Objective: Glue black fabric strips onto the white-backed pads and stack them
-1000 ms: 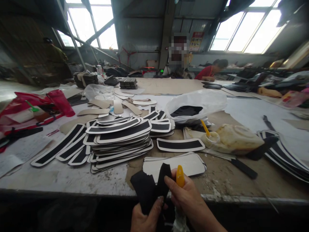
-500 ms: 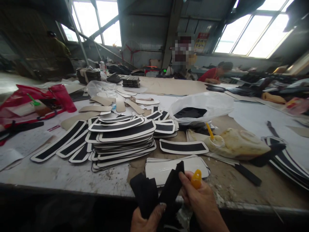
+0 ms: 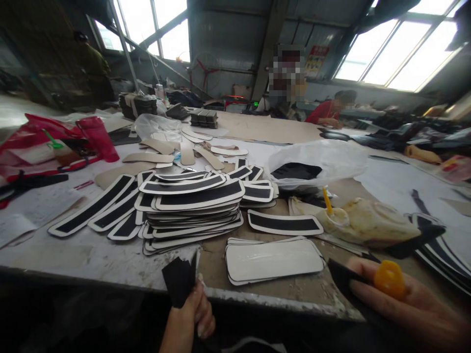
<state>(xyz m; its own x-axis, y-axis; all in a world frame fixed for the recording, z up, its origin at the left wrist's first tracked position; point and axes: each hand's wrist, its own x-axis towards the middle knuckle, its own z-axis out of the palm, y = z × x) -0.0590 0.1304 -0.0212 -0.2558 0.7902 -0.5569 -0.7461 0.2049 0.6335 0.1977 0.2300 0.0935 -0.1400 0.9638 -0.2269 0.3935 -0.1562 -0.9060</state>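
At the table's front edge my left hand point(image 3: 195, 314) is closed round a bundle of black strips point(image 3: 179, 280), whose ends stick up above the fingers. My right hand point(image 3: 415, 304), off to the right, pinches one black strip point(image 3: 340, 280) between thumb and fingers. A yellow plastic tool point(image 3: 390, 279) with a rounded end is tucked in that same hand; its other end is hidden. Between the hands lies a small stack of white curved panels point(image 3: 274, 260), the top one shiny. Behind it rests a single white panel with a black strip on it point(image 3: 285, 223).
A tall pile of black-striped white panels point(image 3: 195, 211) stands left of centre. To the right are a stained, yellowish glue container point(image 3: 379, 220) with a yellow stick point(image 3: 327, 201) and a clear plastic bag point(image 3: 331, 159). A red bottle point(image 3: 98, 138) lies left. People work farther back.
My hands have moved apart: the right swung right with one black strip and the yellow tool, the left drew left with the bundle. The white stack is now uncovered.
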